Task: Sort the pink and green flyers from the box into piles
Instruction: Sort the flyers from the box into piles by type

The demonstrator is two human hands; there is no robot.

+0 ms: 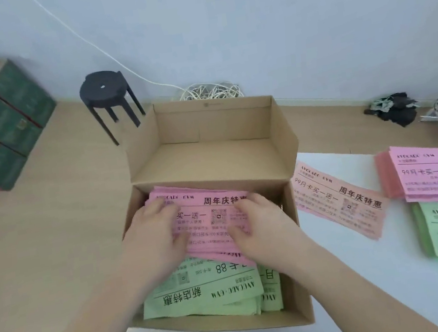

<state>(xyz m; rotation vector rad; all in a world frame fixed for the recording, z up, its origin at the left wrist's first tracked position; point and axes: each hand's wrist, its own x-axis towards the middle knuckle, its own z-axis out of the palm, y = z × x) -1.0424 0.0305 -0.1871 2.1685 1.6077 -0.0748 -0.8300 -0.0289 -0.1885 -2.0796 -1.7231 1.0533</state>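
The single head-worn wide-angle view looks steeply down, close over the open box [204, 153].

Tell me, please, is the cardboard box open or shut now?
Open: the cardboard box has its lid flap folded back, and pink flyers over green flyers show inside.

Bright, even daylight, soft shadows, wide-angle bending at edges, slight blur

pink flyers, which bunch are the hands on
The pink bunch in the box: left hand and right hand rest on it. The pink lot beside it and the far-right pink pile lie untouched.
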